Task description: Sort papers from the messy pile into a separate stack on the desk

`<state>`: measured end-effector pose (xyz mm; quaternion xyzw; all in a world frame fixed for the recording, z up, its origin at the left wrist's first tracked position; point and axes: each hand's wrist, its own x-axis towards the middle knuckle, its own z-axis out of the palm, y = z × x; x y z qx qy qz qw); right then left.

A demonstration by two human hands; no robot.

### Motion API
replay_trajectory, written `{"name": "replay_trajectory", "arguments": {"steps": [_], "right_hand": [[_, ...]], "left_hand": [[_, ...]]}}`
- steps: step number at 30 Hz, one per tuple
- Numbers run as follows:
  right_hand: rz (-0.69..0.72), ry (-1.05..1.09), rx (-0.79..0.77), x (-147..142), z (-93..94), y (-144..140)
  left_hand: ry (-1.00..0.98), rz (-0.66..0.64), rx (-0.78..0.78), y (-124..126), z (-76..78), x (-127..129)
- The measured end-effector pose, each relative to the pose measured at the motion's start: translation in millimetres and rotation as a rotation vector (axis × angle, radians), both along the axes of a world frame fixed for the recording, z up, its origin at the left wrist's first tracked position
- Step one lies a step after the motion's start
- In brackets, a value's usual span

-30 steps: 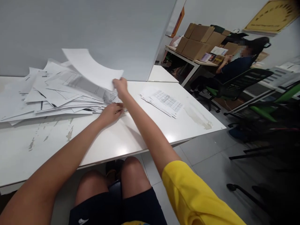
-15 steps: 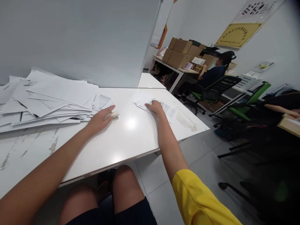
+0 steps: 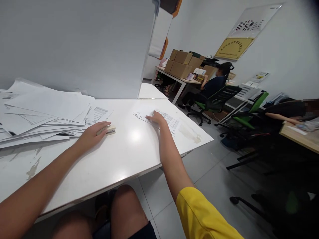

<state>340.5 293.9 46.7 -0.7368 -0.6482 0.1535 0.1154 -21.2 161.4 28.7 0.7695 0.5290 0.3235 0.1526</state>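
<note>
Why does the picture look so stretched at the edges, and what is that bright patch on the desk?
Head view: a wide lens bends the grey partition panel and stretches the corners; the bright patch is overhead light glaring off the glossy white desk between the left hand and right hand; the room's dark right side is dim and smeared, and the far seated person's face is blurred out.

Grey partition [image 3: 74, 43], white desk [image 3: 129, 149], grey tiled floor [image 3: 211, 172] — cardboard boxes [image 3: 181, 63], green-backed chairs [image 3: 251, 111] behind

Right hand [image 3: 156, 118] left the big pile [image 3: 47, 114] — now seemingly flat on small stack [image 3: 159, 119].
</note>
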Motion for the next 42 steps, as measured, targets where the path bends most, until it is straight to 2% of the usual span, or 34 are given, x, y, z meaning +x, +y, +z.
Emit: {"name": "replay_trajectory", "arguments": {"steps": [4,10,15,20,25,31,37,42], "right_hand": [[-0.005,-0.028,-0.022,-1,0.6,0],[-0.060,-0.017,0.062,3,2.7,-5],[-0.005,-0.079,0.140,4,7.5,-8],[0.064,-0.138,0.065,2,7.8,-2],[0.070,-0.129,-0.021,2,5.1,-1],[0.021,-0.156,0.012,0,8.7,-6],[0.073,-0.193,-0.010,-8,12.1,-9],[0.095,-0.290,0.055,-17,9.4,-8]], "left_hand": [[-0.002,-0.005,-0.001,-2,1.8,1],[-0.018,-0.003,-0.015,-4,2.6,2],[0.000,0.002,-0.001,-2,-0.3,1],[0.019,0.007,0.014,0,-1.1,1],[0.026,0.015,0.009,-1,1.6,4],[0.002,0.003,0.024,0,0.0,6],[-0.020,-0.030,0.030,-2,0.2,8],[-0.025,-0.014,-0.010,-7,3.9,10]]}}
